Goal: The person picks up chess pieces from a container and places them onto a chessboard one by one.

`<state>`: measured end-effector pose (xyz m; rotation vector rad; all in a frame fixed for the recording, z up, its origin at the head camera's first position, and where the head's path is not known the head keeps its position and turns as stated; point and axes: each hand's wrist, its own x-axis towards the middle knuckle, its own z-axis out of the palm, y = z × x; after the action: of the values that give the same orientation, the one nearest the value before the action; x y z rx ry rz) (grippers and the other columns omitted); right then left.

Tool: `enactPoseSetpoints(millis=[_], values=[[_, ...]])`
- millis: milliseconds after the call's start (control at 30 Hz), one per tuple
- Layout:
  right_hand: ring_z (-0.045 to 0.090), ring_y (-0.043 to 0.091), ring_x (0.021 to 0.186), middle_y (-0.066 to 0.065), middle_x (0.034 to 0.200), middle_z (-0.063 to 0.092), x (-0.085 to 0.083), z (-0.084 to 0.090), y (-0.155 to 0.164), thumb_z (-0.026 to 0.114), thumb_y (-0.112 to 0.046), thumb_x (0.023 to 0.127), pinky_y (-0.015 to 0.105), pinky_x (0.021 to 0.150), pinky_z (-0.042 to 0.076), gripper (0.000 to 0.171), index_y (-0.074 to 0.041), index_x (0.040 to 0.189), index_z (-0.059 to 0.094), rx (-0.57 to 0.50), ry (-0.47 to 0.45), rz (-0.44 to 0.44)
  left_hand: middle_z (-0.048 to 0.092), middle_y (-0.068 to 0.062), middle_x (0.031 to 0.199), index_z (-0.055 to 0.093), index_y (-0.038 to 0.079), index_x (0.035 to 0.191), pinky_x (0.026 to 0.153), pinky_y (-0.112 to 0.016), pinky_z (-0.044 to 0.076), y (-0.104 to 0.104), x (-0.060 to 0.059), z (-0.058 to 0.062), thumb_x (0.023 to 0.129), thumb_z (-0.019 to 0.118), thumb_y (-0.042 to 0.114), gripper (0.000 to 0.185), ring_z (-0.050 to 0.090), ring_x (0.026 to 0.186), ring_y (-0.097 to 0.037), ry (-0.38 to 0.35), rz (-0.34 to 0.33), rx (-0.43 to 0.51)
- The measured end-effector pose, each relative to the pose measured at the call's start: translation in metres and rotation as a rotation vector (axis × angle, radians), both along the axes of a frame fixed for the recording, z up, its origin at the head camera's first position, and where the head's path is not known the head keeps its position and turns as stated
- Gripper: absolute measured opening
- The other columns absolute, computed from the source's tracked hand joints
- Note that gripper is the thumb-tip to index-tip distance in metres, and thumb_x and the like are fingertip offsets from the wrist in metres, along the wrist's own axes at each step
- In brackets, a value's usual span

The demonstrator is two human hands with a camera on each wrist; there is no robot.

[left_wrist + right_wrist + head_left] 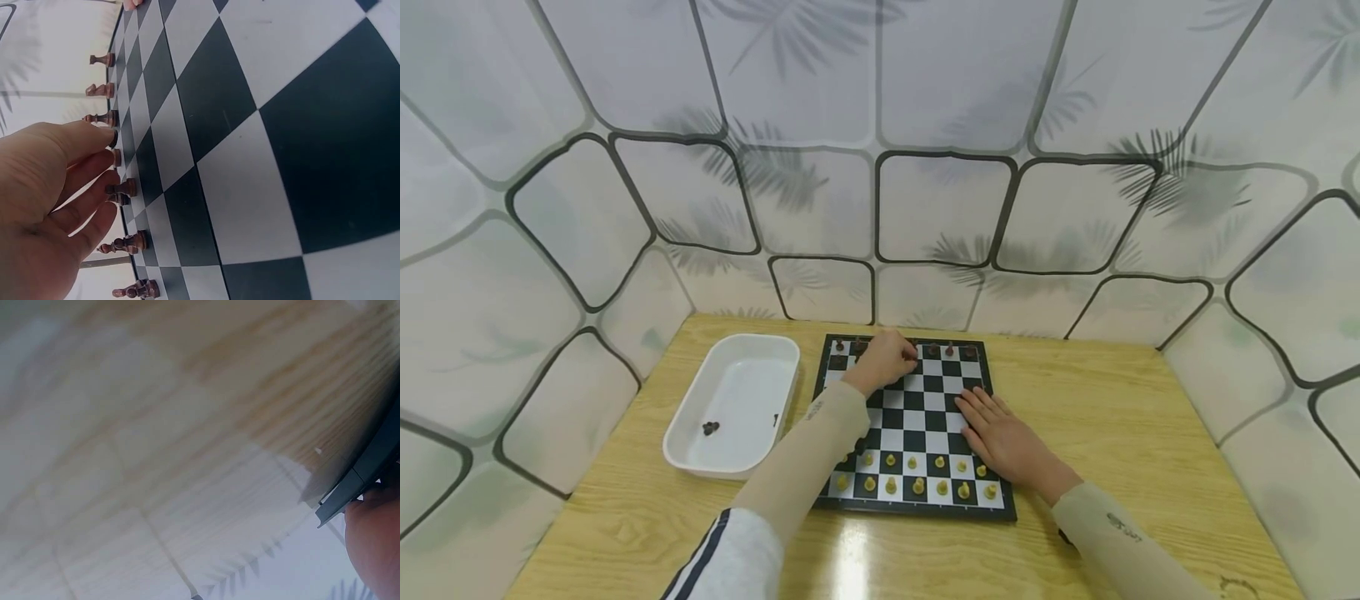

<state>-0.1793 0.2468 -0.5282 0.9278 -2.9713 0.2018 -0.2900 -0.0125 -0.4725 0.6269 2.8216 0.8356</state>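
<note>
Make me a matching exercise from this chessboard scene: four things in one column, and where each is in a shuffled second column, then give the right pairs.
1. left hand
2. right hand
3. white tray
4. yellow pieces

A. near rows of the chessboard
B. on the table, left of the board
C. flat on the board's right side
D. at the brown pieces on the far row

Pairs: 1-D, 2-C, 3-B, 4-A
</note>
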Motion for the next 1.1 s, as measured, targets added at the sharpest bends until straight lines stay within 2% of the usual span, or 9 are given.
enactPoseSetpoints(millis=[400,767,1100], values=[[0.031,0.037,0.159,0.016,0.168,0.040,-0.0004,0.0011,-0.0002,0.047,-0.035,0.112,0.054,0.129,0.029,0.059,-0.003,0.161,0.041,-0.005,0.000,-0.003,0.076,-0.011,0.128,0.077,0.007,0.126,0.096,-0.039,0.060,0.0002,-0.0014,-0.0033,0.103,0.069,0.014,0.025,0.073,0.111,-0.023,-0.047,0.025,-0.025],[0.030,0.037,0.160,0.017,0.168,0.040,0.0009,0.0018,-0.0010,0.047,-0.035,0.112,0.055,0.129,0.029,0.059,-0.003,0.161,0.041,-0.013,-0.026,-0.011,0.076,-0.012,0.128,0.077,0.006,0.126,0.099,-0.040,0.060,0.0013,-0.0015,-0.0025,0.102,0.069,0.012,0.026,0.073,0.113,-0.025,-0.051,0.015,-0.012],[0.032,0.038,0.159,0.017,0.168,0.041,0.0013,0.0034,-0.0011,0.047,-0.035,0.112,0.055,0.128,0.030,0.058,-0.003,0.160,0.042,-0.009,-0.010,-0.009,0.077,-0.012,0.126,0.077,0.005,0.125,0.098,-0.040,0.060,0.0022,-0.0022,-0.0024,0.102,0.070,0.013,0.026,0.073,0.112,-0.025,-0.052,0.019,0.000]])
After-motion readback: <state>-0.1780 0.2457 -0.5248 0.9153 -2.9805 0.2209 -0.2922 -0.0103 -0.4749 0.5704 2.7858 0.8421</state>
